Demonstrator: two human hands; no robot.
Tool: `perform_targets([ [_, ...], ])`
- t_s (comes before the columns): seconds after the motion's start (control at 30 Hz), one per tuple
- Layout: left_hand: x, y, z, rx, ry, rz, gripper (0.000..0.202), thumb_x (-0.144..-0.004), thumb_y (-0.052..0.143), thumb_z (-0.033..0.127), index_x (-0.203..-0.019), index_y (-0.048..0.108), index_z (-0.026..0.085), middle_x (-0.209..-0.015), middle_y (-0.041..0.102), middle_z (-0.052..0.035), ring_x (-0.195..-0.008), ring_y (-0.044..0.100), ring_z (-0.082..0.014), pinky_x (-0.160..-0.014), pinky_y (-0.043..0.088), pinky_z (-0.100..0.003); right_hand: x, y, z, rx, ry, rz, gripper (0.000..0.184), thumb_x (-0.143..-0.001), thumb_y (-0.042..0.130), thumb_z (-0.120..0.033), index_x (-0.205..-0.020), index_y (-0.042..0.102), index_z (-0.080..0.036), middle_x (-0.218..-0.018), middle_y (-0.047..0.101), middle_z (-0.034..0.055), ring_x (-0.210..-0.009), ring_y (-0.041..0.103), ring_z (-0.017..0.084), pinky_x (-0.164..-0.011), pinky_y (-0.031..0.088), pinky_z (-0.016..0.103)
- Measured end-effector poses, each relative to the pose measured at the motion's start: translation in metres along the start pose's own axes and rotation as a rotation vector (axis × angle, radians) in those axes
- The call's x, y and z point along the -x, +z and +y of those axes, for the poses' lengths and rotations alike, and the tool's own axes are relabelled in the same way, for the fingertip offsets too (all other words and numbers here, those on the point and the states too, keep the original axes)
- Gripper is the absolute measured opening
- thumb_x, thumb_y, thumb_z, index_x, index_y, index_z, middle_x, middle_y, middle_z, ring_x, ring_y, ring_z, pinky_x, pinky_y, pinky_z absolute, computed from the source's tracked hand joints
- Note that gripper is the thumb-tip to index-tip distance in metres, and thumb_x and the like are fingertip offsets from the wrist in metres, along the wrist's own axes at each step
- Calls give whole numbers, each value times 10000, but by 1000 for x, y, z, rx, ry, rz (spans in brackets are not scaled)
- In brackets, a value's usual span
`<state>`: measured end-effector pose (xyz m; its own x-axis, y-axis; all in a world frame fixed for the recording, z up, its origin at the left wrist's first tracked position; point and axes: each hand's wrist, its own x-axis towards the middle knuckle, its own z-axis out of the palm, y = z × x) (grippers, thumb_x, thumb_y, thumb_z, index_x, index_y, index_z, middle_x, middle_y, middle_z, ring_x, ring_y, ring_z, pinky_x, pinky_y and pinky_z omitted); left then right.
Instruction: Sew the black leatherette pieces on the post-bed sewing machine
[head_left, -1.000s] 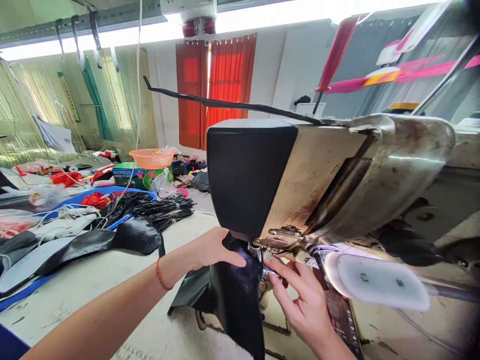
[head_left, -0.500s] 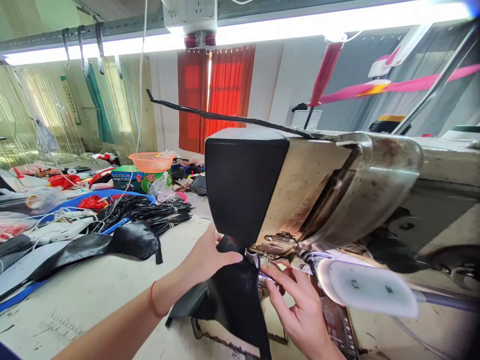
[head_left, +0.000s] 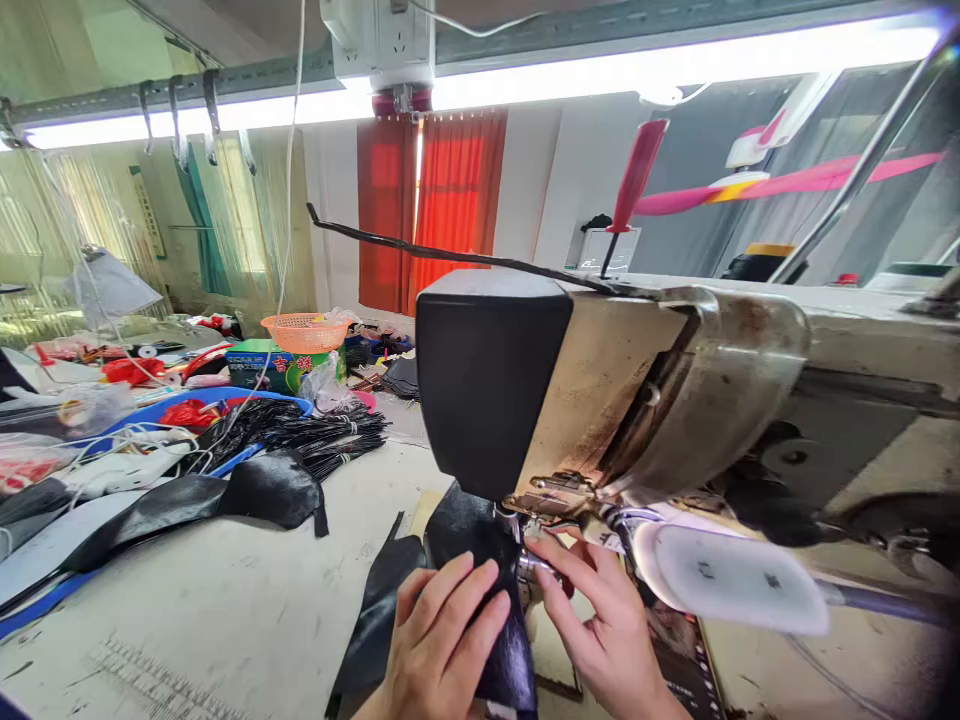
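A sewing machine head with a black end cover stands in front of me. Under its presser foot and needle area runs a black leather-like piece, curving down toward me. My left hand lies on this piece with its fingers stretched over it, pressing from above. Just right of the needle area is my right hand. Its thumb and forefinger are apart, their tips beside a small shiny metal part at the edge of the black piece. The hands partly hide the piece's near end.
A lit white lamp juts out at the right, below the machine arm. On the left, black pieces lie before a blue tub with bundled black strips. Behind stand a green box and an orange basket.
My left hand has moved from the piece's far side beside the needle down onto its near part. My right hand stays almost where it was. The view has shifted slightly.
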<state>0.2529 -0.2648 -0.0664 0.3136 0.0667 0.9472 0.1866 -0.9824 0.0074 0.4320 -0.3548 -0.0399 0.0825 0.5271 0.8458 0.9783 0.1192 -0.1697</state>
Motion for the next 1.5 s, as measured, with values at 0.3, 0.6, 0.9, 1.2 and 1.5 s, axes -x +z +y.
perform_targets([
  [0.3,-55,-19,6,-19,206,-63,259,-912,451,60,-837,693,118,-836,757,-41,-681,638,-147,-631,486,-275,0,-3,0,17,-16,15,209,-912,564,-275,-1072,689,-228,-859,745,49,-709,703,177,-658,571,303],
  [0.6,-57,-11,12,-39,152,-79,252,-908,455,61,-819,687,104,-784,729,-53,-625,591,-147,-529,462,-276,-1,-4,0,60,-34,14,216,-935,529,-291,-1031,705,-211,-844,752,46,-725,716,175,-688,570,285],
  [0.9,-66,-7,9,18,150,-116,295,-910,391,75,-870,683,55,-809,720,-92,-642,596,-189,-531,499,-298,0,-2,0,40,-19,4,227,-943,523,-296,-1038,706,-201,-838,744,53,-741,714,176,-664,570,271],
  [1.2,-69,-8,3,83,131,-215,321,-951,339,105,-957,658,68,-876,716,-94,-727,647,-195,-659,585,-310,-2,-4,-1,30,-21,16,220,-939,530,-293,-1028,705,-195,-822,738,43,-710,696,164,-626,556,253],
  [1.5,-77,-10,-15,222,138,-384,358,-995,292,146,-1000,649,122,-871,701,-69,-808,655,-159,-752,583,-281,-4,-3,-3,44,-13,39,234,-924,541,-318,-989,741,-215,-800,741,51,-722,703,181,-606,566,260],
])
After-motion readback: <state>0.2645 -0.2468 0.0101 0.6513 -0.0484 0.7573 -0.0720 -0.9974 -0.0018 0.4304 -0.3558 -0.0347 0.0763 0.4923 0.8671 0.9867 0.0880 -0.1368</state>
